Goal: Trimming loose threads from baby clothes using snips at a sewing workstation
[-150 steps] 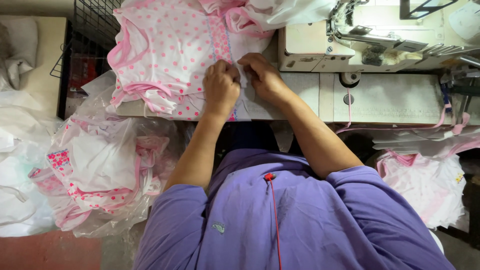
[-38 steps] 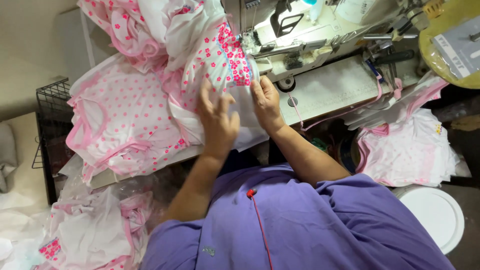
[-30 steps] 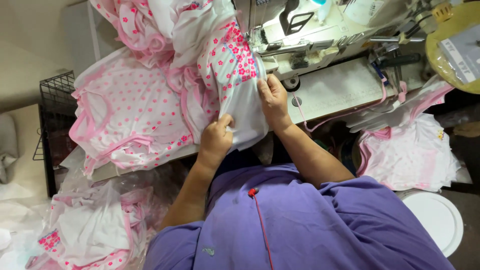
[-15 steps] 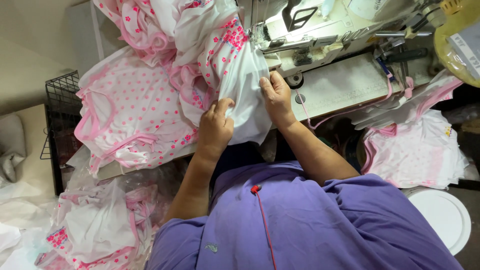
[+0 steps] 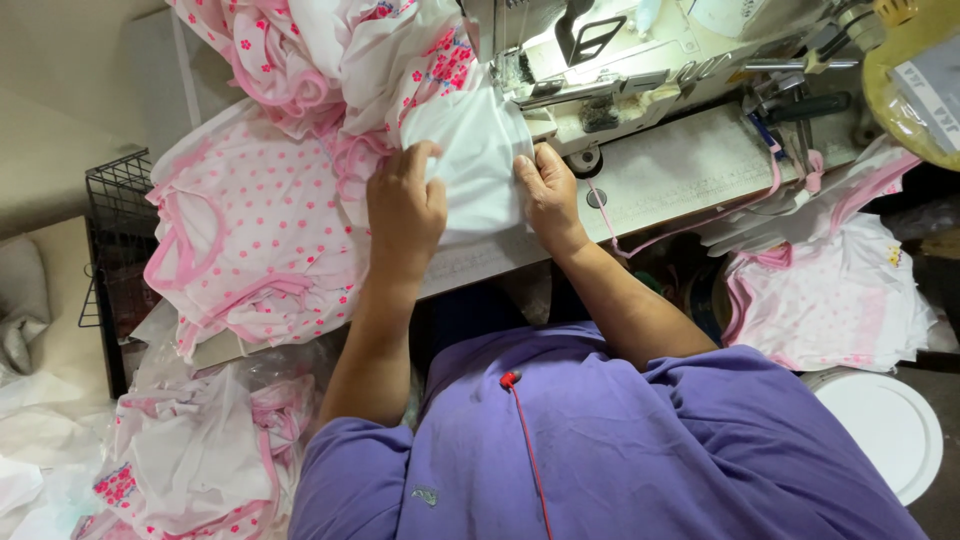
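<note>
My left hand (image 5: 405, 205) and my right hand (image 5: 548, 190) both grip a white piece of a small garment (image 5: 472, 150) with pink flower print. The cloth lies on the bed of a white sewing machine (image 5: 680, 165), just in front of its needle area (image 5: 520, 75). My left hand pinches the left edge of the white piece; my right hand holds its right edge close to the presser foot. More of the same pink-trimmed cloth bunches up behind the hands.
A pile of white, pink-dotted garments (image 5: 250, 240) lies to the left on the table. A black wire basket (image 5: 115, 200) stands beyond it. More garments hang at the right (image 5: 830, 300), and a clear bag of them (image 5: 190, 450) sits at lower left. A white round lid (image 5: 880, 430) is at lower right.
Both hands have drawn the white piece up and to the right, toward the needle. My left hand rose from the table's front edge onto the cloth; the view shifted slightly.
</note>
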